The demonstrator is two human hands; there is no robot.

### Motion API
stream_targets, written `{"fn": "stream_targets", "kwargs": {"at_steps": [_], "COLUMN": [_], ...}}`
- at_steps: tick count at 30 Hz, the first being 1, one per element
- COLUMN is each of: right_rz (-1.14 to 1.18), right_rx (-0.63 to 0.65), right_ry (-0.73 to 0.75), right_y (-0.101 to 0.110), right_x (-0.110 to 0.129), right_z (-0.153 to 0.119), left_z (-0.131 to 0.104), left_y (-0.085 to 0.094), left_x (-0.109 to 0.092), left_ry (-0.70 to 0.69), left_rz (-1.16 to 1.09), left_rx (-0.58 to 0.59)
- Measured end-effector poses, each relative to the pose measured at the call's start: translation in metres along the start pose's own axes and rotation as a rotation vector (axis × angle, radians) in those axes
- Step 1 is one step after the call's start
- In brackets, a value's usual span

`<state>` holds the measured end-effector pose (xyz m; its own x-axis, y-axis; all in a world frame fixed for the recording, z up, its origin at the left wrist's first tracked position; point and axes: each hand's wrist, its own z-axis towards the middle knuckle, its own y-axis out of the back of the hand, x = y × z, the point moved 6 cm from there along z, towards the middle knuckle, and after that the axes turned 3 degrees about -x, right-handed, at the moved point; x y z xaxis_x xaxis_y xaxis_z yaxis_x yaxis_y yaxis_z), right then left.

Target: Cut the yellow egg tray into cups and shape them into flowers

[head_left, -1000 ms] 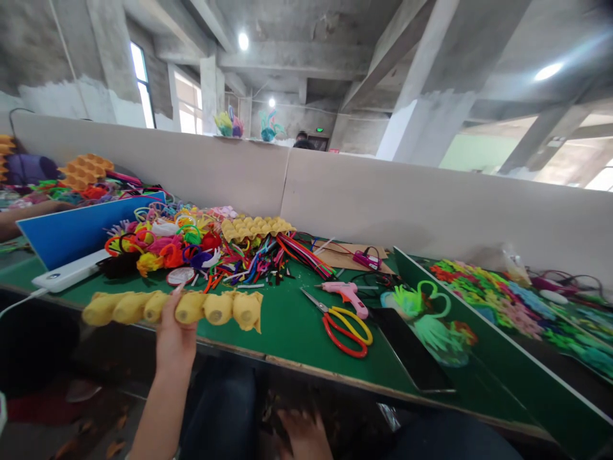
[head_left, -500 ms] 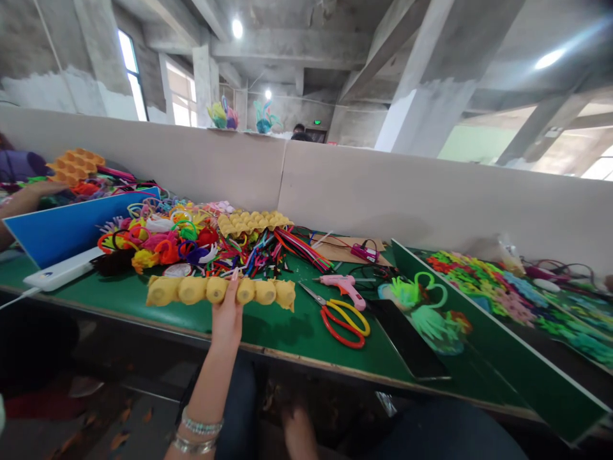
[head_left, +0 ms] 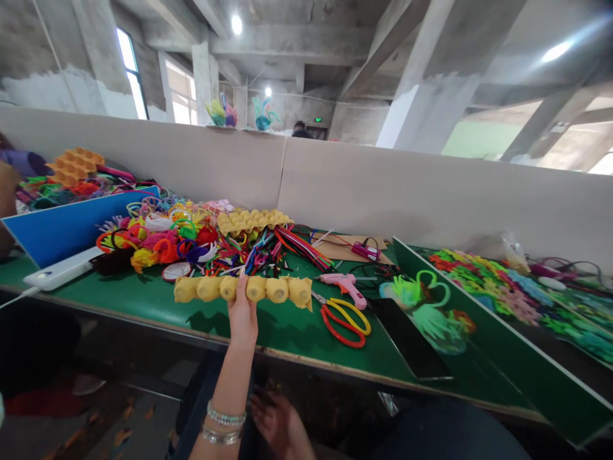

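Observation:
My left hand grips a yellow strip of egg-carton cups near its middle and holds it over the front part of the green table. The cups form one row, seen from the side. Below the table edge, at the bottom centre, my right hand is apart from the strip, its fingers spread with nothing seen in them. Just right of the strip lie scissors with one red and one yellow handle, and a pink glue gun.
A heap of colourful pipe cleaners and a yellow egg tray lie behind. Right are a black tablet, a green fuzzy bird figure and a green divider. A white power strip is left; another person's arm shows.
The strip has moved right with my left hand, near the scissors' tips. My right hand has come up further into view. The person's hand at the far left has drawn back.

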<state>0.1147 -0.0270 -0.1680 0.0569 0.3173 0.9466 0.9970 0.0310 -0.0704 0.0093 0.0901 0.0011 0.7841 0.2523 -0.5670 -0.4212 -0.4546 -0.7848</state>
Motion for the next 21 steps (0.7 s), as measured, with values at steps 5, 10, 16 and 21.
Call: {"fn": "stream_targets", "kwargs": {"at_steps": [5,10,16,21], "right_rz": [-0.528,-0.604,-0.706,-0.947], "right_rx": [-0.330,0.457,-0.058,-0.054], "right_ry": [0.098,0.107,0.626,0.767], "right_y": [0.054,0.024,0.057,0.040], "right_x": [0.028,0.119,0.254,0.283], "right_z": [-0.018,-0.069,-0.057,-0.033], "left_z": [-0.007,-0.012,-0.019,-0.027], "left_y": [0.001,0.004,0.000,-0.007], "left_x": [0.007,0.013,0.005,-0.007], "left_ry": [-0.002,0.063,0.065,0.093], "left_rz": [0.082,0.132,0.288,0.285], "left_rx": [-0.001,0.049,0.129,0.238]}}
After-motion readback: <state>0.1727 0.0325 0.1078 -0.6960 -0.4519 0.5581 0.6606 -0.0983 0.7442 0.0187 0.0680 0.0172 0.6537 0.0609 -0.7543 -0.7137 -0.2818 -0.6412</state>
